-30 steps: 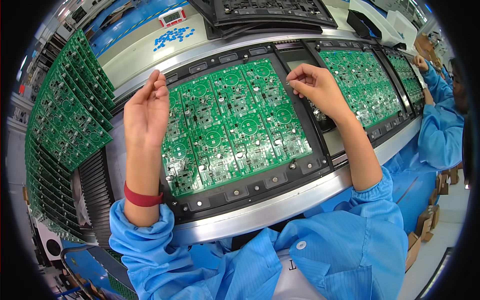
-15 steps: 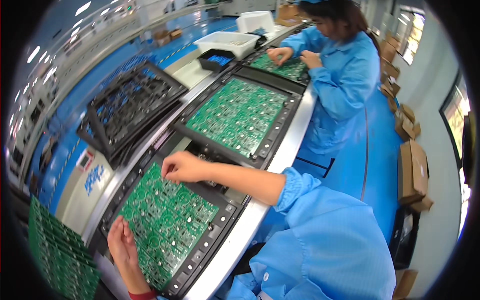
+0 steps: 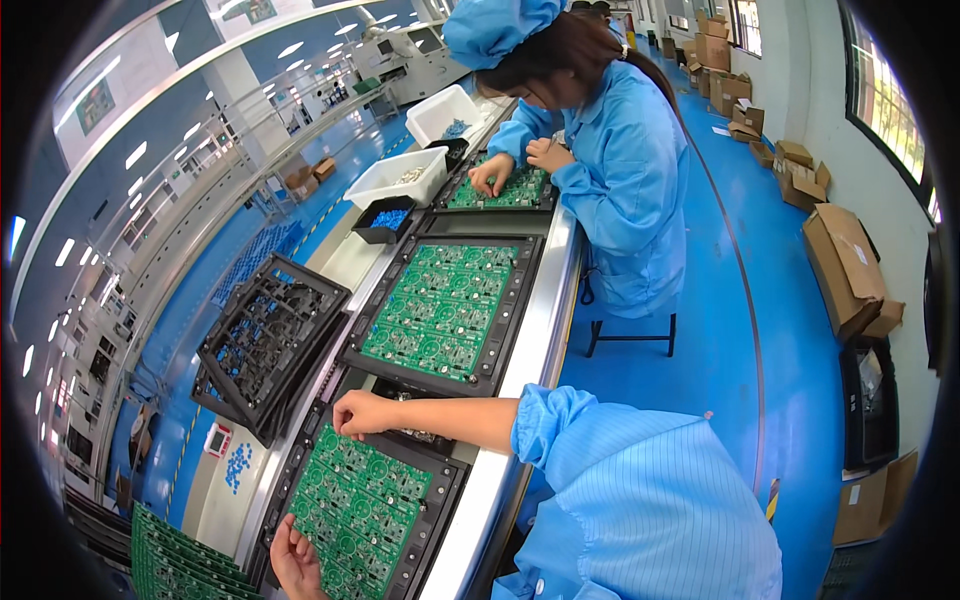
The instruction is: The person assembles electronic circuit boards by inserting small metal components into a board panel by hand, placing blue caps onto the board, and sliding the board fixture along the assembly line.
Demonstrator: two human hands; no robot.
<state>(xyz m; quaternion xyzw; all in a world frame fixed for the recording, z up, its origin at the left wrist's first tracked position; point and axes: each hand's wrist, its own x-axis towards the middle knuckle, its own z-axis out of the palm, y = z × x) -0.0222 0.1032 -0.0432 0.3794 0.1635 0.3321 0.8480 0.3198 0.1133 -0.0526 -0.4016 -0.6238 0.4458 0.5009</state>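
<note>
In the head view, the green circuit-board panel lies inside its black carrier frame. The right hand, fingertips bunched, is at the panel's far end; the left hand curls loosely by its left edge. I cannot tell whether either holds anything. A low wrist could knock components. Upright boards crowd the panel's left; the metal rail bounds its right; room lies above.

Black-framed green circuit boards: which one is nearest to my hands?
The circuit board lowest in view, near your left hand and right hand; the middle board and farthest board lie beyond.
</note>
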